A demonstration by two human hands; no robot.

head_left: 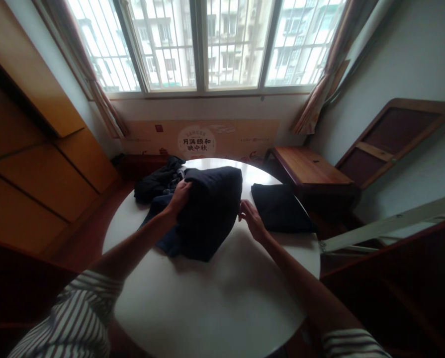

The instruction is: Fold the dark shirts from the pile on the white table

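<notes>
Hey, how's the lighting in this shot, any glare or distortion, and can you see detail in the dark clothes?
Head view: the window is blown out and backlights the room; head view: the dark garment under the left hand, touched by the right hand, is nearly featureless; head view: soft sheen on the round white table, wide-angle bending at the edges, murky corners.

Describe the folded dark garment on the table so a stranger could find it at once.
Start at the round white table. At its right edge, beside the right hand, lies the neatly folded dark garment. Unlike the bulky navy garment in the middle and the crumpled dark heap far left, it is flat with straight edges.
</notes>
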